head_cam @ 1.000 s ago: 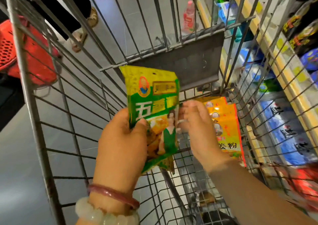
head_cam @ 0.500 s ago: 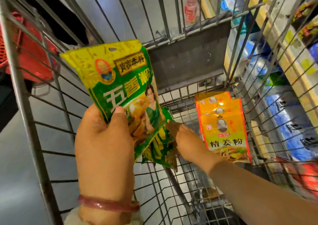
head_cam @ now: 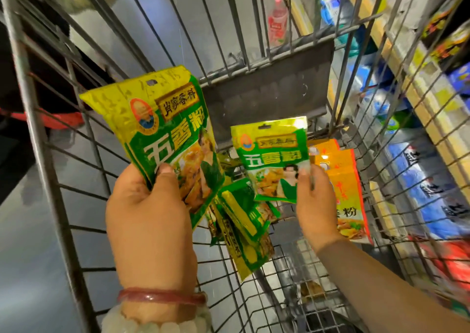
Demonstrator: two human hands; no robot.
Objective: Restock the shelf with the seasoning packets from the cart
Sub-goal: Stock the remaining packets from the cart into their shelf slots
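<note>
Scene: A shopper's view down into a wire shopping cart (head_cam: 45,139), the landmark here, with a stocked store shelf (head_cam: 417,108) running along the cart's right side.

Left hand: The left hand (head_cam: 150,213) holds a green-and-yellow five-spice packet (head_cam: 162,129) above the cart's left half, thumb pressed on the front face, fingers curled behind; the grip is a firm pinch at the packet's lower edge.

Right hand: The right hand (head_cam: 315,205) pinches a second five-spice packet (head_cam: 273,157) by its lower right corner, raised over the middle of the cart.

Long axis: Both held packets stand roughly upright, hang-holes on top; the left one tilts slightly leftward.

In the cart: More green packets (head_cam: 241,228) lie jumbled low in the cart between the two hands; orange ginger-powder packets (head_cam: 340,177) rest against the cart's right wall, partly behind the right hand.

Key relation: The shelf lies to the right, beyond the cart's right wall, so the right hand is the nearer one; its packet would likely go across first.

Stage: Judged early, as several packets remain in the cart.
</note>
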